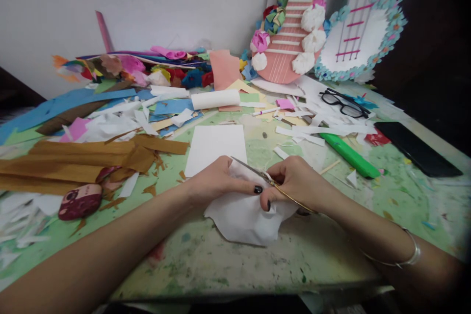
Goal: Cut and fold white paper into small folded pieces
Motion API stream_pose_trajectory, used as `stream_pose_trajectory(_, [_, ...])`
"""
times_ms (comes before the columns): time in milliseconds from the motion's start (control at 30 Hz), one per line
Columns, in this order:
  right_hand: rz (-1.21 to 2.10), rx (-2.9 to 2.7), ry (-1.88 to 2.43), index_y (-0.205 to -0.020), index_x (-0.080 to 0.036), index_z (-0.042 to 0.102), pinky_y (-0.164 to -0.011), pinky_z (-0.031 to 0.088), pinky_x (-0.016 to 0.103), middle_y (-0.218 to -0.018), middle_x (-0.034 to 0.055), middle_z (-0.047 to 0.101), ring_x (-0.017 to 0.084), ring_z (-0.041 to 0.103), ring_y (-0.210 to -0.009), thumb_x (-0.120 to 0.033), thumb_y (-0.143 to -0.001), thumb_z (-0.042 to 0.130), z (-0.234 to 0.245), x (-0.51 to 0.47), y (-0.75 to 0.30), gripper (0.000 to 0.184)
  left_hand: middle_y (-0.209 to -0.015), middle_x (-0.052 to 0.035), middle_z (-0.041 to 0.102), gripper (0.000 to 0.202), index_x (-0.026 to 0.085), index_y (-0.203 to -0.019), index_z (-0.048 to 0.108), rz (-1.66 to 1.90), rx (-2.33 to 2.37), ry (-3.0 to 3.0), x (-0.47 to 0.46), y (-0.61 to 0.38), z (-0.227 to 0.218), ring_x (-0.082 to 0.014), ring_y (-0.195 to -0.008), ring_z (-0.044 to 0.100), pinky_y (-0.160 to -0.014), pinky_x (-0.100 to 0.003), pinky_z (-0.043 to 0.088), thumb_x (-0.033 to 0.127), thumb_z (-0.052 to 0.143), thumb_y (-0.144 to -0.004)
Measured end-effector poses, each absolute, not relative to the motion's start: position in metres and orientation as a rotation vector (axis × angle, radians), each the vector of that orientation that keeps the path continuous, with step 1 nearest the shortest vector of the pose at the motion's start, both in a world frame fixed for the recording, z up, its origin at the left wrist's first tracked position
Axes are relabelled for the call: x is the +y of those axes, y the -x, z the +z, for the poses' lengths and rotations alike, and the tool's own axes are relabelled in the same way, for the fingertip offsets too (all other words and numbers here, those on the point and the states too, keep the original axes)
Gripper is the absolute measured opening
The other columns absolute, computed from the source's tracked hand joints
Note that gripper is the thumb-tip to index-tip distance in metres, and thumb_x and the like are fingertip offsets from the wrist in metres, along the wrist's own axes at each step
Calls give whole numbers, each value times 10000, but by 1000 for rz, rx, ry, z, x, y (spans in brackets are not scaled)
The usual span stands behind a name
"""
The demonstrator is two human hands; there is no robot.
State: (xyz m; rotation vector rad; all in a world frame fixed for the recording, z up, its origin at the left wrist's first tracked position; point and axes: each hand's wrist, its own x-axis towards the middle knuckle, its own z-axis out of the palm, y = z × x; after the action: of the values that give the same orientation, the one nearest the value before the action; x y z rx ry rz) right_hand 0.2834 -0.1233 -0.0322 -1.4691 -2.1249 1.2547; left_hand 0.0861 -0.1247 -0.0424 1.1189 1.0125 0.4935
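Note:
My left hand point(213, 180) is closed on a crumpled piece of thin white paper point(246, 221), with the thumb lying across its top. In my right hand point(300, 182) is a pair of scissors point(250, 168), its blades pointing up and left above the paper. The thumb and fingers of the right hand also press against the paper's right side. A gold-coloured handle loop shows below the right palm; the rest of the handles is hidden. Just beyond the hands lies a square white sheet point(217, 147), flat on the green, paint-stained table point(235, 270).
Brown crepe paper point(69, 159) and a dark red pouch-like object point(80, 202) lie left. A white paper roll point(215, 100) sits behind. To the right are a green cutter-like tool point(348, 154), glasses point(344, 103) and a black phone point(417, 149). Decorated paper instruments point(281, 66) lean against the wall.

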Motion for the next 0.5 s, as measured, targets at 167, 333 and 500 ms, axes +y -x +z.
stream_pose_trajectory(167, [1292, -1845, 1431, -678, -129, 666, -356, 200, 208, -443, -35, 439, 61, 329, -375, -563, -640, 698, -33, -116, -290, 437, -717, -83, 717, 286, 101, -753, 718, 613, 1084, -1008, -123, -85, -39, -163, -583, 630, -519, -242, 480, 292, 834, -573])
stream_pose_trajectory(333, [1436, -1533, 1188, -742, -162, 620, -347, 189, 213, -368, -56, 406, 62, 313, -316, -610, -751, 596, -35, -109, -296, 449, -899, -97, 743, 331, 122, -886, 728, 921, 1015, -903, -118, -84, -38, -189, -755, 678, -683, -271, 540, 246, 831, -597])
stream_pose_trajectory(500, [1537, -1428, 1117, -617, -168, 528, -353, 161, 206, -355, -92, 366, 34, 259, -323, -436, -651, 768, -36, -111, -290, 361, -953, -100, 741, 392, 123, -963, 708, 1070, 989, -841, -113, -85, -39, -220, -836, 693, -793, -334, 557, 229, 830, -607])
